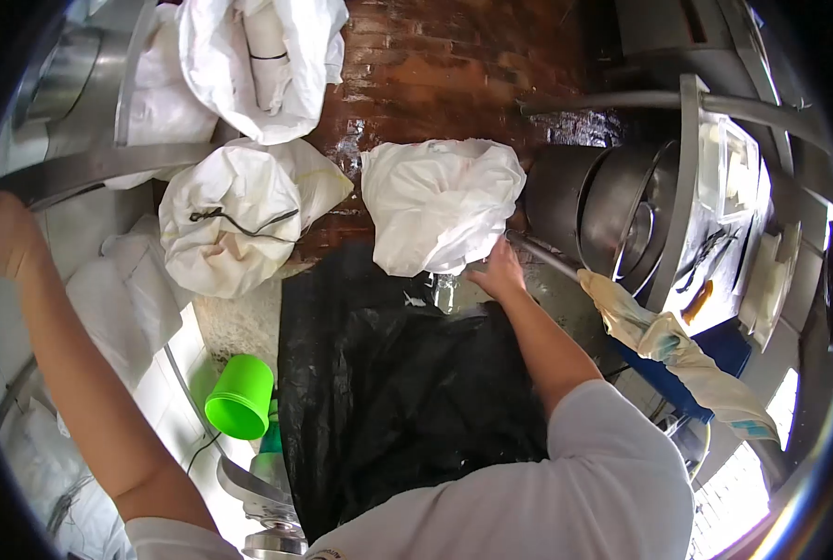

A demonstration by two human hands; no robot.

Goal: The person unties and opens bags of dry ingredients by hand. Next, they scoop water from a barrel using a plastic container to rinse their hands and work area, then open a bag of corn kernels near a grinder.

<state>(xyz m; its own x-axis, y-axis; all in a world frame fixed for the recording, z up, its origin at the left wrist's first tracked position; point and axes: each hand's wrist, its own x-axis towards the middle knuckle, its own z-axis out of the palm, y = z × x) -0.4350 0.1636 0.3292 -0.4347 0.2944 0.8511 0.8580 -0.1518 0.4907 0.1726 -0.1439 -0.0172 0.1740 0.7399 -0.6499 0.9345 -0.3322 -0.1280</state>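
A white sack (440, 201) stands on the wet floor in the middle. My right hand (502, 273) is at its lower right edge, thumb and fingers apart, the fingertips against or just beside the sack. My left hand (4, 238) is at the far left, by the end of a curved metal bar (109, 170); it is blurred and I cannot make out its fingers. Left of the middle sack sits another white sack (230, 219) with a dark cord on it. An open white sack (263, 65) stands above that one. A black apron (407, 401) hangs down my front.
A bright green bucket (239, 397) is at the lower left. Large metal pots (622, 210) stand at the right, beside a metal table (682, 215) with clear containers. A stained cloth (668, 350) hangs near a metal bar. Reddish-brown wet floor (426, 75) stretches behind the sacks.
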